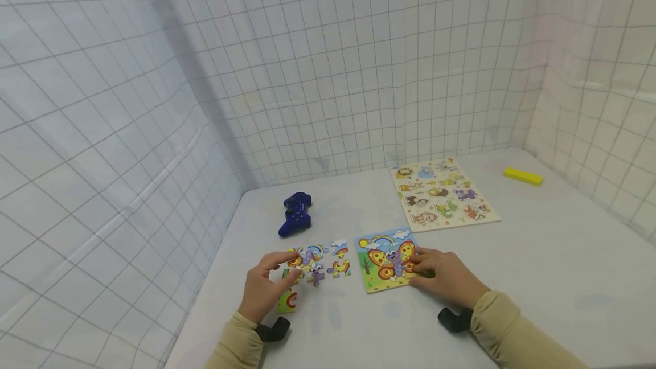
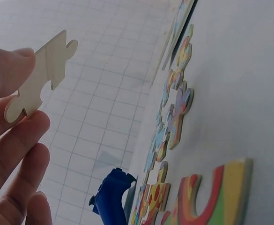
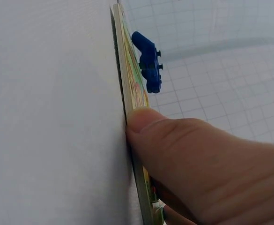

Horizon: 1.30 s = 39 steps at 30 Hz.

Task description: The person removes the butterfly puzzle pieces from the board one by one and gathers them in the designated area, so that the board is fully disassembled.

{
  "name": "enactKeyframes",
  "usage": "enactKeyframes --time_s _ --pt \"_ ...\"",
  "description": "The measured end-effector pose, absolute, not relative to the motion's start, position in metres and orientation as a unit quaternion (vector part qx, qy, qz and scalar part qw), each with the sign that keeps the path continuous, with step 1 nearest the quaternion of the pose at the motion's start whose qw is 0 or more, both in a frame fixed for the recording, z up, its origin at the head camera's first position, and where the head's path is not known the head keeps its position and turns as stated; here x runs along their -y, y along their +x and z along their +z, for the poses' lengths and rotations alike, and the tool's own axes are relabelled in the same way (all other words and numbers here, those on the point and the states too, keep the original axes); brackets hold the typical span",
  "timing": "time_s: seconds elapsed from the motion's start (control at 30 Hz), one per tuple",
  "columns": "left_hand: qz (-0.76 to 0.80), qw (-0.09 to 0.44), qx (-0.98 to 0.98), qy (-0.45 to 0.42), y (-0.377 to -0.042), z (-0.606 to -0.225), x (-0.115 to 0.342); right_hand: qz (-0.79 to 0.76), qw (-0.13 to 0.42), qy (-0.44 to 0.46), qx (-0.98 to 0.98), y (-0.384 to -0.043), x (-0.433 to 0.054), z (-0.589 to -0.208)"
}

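Observation:
My left hand (image 1: pixel 262 286) pinches a jigsaw piece (image 2: pixel 42 75) between thumb and fingers; its plain wooden back faces the left wrist camera. Below it and to its right lie several picture pieces (image 1: pixel 340 268), loosely grouped, with a green and red one (image 1: pixel 287 302) nearest me. At the right edge of a square butterfly puzzle board (image 1: pixel 374 283) is my right hand (image 1: pixel 445 278). Its thumb (image 3: pixel 146 123) sits against the board's edge, and the other fingers bend over the printed side, partly covering the butterfly's wing.
A blue game controller (image 1: pixel 297 214) lies behind the loose pieces. Toward the back right rests a larger animal peg board (image 1: pixel 445 193), and farther right a yellow bar (image 1: pixel 523 176). Grid-patterned white sheets (image 1: pixel 328 73) wall the table at the back and sides.

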<state>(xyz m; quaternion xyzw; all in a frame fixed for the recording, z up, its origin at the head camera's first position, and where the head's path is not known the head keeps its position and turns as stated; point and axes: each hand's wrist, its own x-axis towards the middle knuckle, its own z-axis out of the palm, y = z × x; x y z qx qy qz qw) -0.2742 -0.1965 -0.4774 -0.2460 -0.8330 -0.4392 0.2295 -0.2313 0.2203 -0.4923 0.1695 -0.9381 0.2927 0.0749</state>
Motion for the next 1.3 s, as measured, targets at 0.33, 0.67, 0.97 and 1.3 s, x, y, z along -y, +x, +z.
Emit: enactKeyframes --time_s 0.33,0.67,0.97,1.3 --pt "-0.383 0.145 0.824 -0.391 -0.271 -0.489 0.206 0.289 0.078 0.166 0.940 -0.231 -0.219 -0.492" --pt "-0.348 0.082 0.848 -0.393 -0.272 -0.492 0.214 0.293 0.074 0.167 0.939 -0.230 -0.219 -0.491" --pt "-0.323 0.099 0.847 -0.410 -0.273 -0.493 0.212 0.298 0.090 0.182 0.933 -0.232 -0.221 -0.495" --pt "-0.303 0.105 0.847 -0.423 -0.273 -0.493 0.211 0.272 0.094 0.188 0.939 -0.230 -0.217 -0.495"
